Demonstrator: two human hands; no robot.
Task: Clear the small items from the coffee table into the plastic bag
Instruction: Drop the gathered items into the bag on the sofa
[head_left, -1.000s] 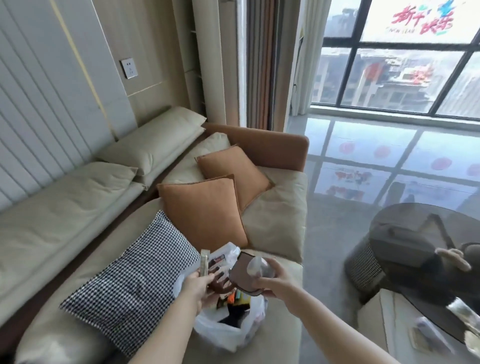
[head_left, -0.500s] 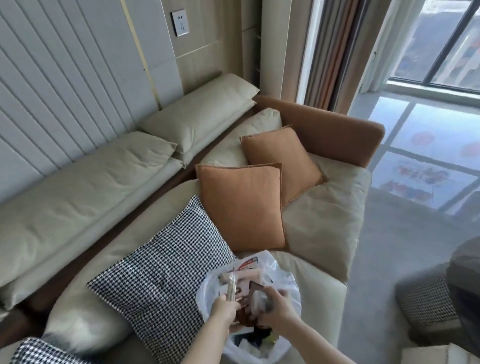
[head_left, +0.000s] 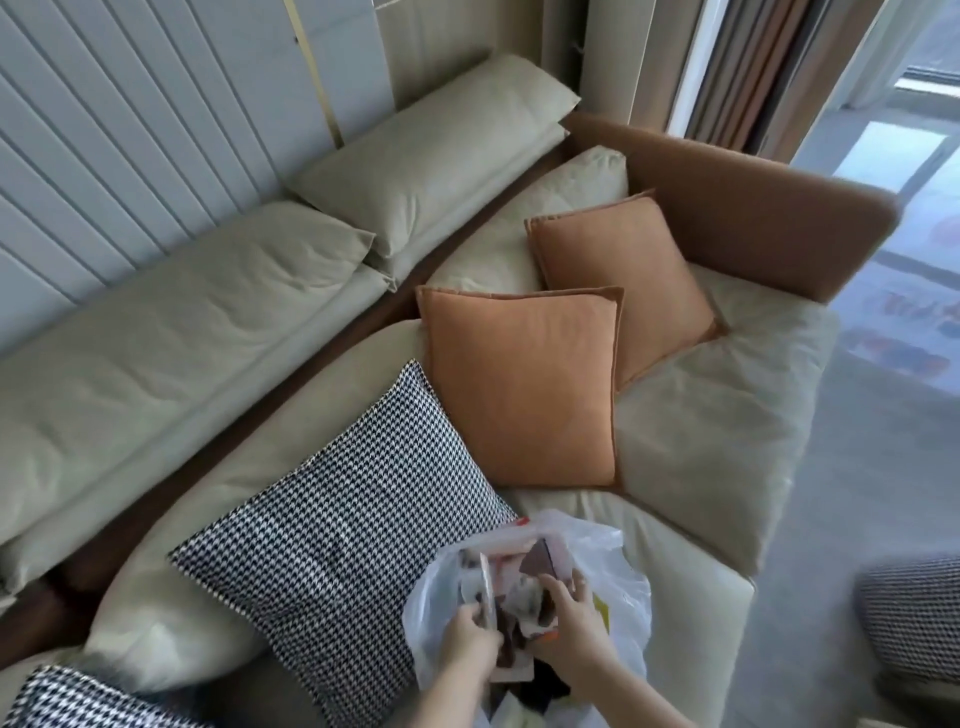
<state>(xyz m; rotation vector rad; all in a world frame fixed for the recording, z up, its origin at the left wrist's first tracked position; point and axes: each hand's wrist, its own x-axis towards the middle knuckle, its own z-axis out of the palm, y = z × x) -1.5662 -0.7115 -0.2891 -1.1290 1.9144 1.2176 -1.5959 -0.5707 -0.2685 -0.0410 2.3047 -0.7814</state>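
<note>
White plastic, thin and crumpled, forms the bag that sits open on the front edge of the sofa, just right of the checked cushion. Both forearms enter from the bottom edge and meet over the bag's mouth.

The left hand is curled around a narrow, pale upright item at the bag's opening; what the item is cannot be told through the blur. The right hand has its fingers bent down onto a small dark brown piece and a crinkled clear wrapper inside the bag; the grip is narrow and closed on these. Other printed packets lie in the bag beneath the hands.

Against the frame half a second ago, the hands have gone lower into the bag, and the brown piece has passed from above the rim to within it. The view has swung left and down: the wall socket has left the top edge, and less of the window shows.

The sofa has pale green-beige cushions and an orange-brown arm. Two orange cushions lean behind the checked one. A ribbed white wall panel stands behind the backrest. Grey floor runs to the right, where a second checked piece sits at the edge, and curtains hang at upper right.
</note>
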